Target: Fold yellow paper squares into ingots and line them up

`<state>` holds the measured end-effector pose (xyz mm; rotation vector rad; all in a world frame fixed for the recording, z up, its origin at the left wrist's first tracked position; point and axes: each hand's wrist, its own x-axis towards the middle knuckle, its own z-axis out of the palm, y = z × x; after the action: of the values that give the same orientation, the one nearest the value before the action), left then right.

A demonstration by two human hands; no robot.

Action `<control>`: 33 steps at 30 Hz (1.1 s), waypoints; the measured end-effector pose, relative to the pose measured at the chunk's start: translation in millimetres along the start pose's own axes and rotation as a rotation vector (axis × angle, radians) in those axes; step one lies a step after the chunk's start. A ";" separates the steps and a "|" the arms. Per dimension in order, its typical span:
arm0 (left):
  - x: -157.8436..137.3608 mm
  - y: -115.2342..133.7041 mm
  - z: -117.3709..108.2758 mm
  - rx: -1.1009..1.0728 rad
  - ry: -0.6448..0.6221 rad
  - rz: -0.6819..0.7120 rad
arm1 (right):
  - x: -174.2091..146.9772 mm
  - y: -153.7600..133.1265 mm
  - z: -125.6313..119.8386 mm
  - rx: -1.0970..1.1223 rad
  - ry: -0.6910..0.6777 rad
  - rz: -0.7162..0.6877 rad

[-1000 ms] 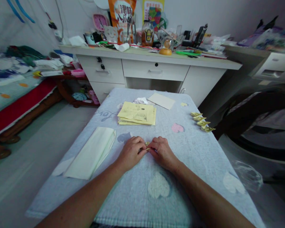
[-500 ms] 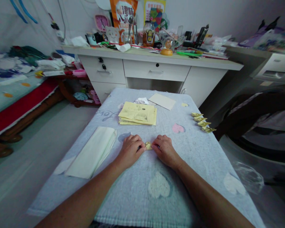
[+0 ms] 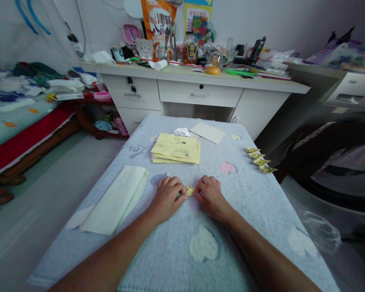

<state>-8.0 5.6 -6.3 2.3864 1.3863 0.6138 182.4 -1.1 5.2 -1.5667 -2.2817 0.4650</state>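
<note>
Between my two hands, over the middle of the cloth-covered table [image 3: 170, 251], is a small piece of folded yellow paper [image 3: 190, 190]. My left hand [image 3: 169, 198] pinches its left end, fingers curled. On the opposite end, my right hand [image 3: 211, 196] grips it between thumb and fingers. Beyond my hands lies a stack of yellow paper sheets [image 3: 176, 148] with dark printing. Several folded yellow paper pieces [image 3: 260, 160] with pointed ends stand in a row along the right edge. My fingers partly cover the held paper, so its exact shape is unclear.
A folded pale cloth or paper bundle [image 3: 117, 200] lies at the left. Crumpled white tissue [image 3: 181, 132] and a beige card [image 3: 207, 132] rest at the far end. Behind stands a white desk [image 3: 200, 91] crowded with a glass jar [image 3: 190, 48] and other items.
The view has tilted up slightly, so everything sits a little lower. Both hands keep hold of the folded paper, with only slight finger movement.
</note>
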 end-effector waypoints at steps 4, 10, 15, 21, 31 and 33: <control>1.2 -0.4 -1.9 -0.061 -0.011 0.024 | -1.9 2.9 -1.0 0.054 0.013 -0.061; 3.9 1.9 -3.2 -0.112 -0.056 0.043 | -2.2 1.1 4.1 0.097 0.032 -0.157; 3.5 1.4 -2.8 -0.091 -0.048 0.009 | 1.9 -5.9 6.9 0.027 0.009 -0.126; 2.4 -0.6 -3.1 -0.033 -0.026 -0.038 | 4.7 -9.1 10.0 -0.035 0.000 -0.077; 1.8 2.6 -2.3 0.015 -0.045 -0.028 | -0.9 5.1 1.5 0.090 0.043 0.011; 0.9 4.2 -1.5 0.054 -0.041 -0.044 | -1.3 6.7 -0.2 0.084 0.034 0.015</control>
<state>-5.3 4.4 -2.8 2.3892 1.4509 0.5201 188.5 0.0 2.3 -1.5403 -2.1972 0.5278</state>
